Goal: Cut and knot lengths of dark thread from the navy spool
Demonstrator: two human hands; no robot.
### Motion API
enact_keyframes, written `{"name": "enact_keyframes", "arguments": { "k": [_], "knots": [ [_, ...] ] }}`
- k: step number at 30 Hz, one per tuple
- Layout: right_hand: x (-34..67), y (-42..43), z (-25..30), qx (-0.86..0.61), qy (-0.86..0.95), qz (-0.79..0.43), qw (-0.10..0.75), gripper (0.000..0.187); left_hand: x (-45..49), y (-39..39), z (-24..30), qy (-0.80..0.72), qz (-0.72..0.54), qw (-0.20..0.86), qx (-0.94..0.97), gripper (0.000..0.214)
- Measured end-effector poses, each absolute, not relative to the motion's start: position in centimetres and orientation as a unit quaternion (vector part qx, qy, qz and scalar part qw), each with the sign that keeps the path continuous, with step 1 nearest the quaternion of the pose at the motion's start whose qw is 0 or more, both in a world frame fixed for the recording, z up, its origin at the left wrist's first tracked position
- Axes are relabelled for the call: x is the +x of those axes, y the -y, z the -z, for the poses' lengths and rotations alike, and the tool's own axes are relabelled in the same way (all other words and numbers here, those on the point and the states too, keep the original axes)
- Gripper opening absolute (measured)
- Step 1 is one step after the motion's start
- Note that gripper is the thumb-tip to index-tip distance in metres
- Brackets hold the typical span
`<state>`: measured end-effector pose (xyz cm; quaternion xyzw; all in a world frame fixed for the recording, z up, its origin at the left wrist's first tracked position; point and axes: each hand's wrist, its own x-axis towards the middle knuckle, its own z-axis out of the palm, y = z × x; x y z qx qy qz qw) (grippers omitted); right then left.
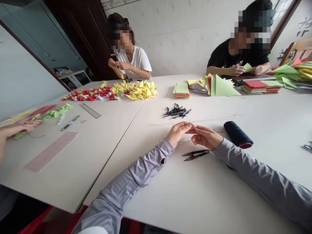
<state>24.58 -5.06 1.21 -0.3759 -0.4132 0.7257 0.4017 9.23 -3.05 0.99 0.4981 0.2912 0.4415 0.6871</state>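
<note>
Snips (198, 153) on the table (195, 195) just before the left hand (177, 133) and right hand (207, 137), spool (237, 134) to the right, ties (177, 111) behind.

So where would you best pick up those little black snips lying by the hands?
I'd say by the looped spring end on the right of the snips, not the open blade tips pointing left. They lie flat on the table, so come straight down from above with the right hand, pinching across both arms.

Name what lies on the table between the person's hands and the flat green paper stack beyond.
Head view: a heap of small black pieces and a thin thread.
</note>
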Motion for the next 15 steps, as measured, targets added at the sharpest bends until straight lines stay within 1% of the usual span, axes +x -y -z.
{"name": "enact_keyframes", "arguments": {
  "k": [4, 7, 9, 11, 13, 15],
  "knots": [
    [23.8, 5.6, -1.4, -0.370, 0.410, -0.737, 0.390, 0.033, 9.2, 2.8, -1.0, -0.306, -0.455, 0.670, 0.501, 0.027],
    [23.9, 5.4, -1.2, -0.392, 0.413, -0.716, 0.404, 0.039, 8.9, 2.8, -1.6, -0.261, -0.465, 0.690, 0.489, 0.025],
    [24.3, 5.1, -1.0, -0.402, 0.423, -0.700, 0.412, 0.041, 8.3, 2.9, -2.3, -0.242, -0.449, 0.709, 0.488, 0.025],
    [24.6, 4.8, -1.0, -0.410, 0.441, -0.681, 0.416, 0.041, 7.3, 2.8, -3.1, -0.259, -0.414, 0.706, 0.513, 0.025],
    [25.0, 4.6, -1.0, -0.415, 0.461, -0.664, 0.417, 0.041, 5.7, 2.6, -3.6, -0.297, -0.366, 0.667, 0.577, 0.027],
    [25.2, 4.5, -1.0, -0.420, 0.473, -0.651, 0.420, 0.042, 3.5, 2.3, -3.8, -0.332, -0.321, 0.602, 0.652, 0.030]
  ]
}}
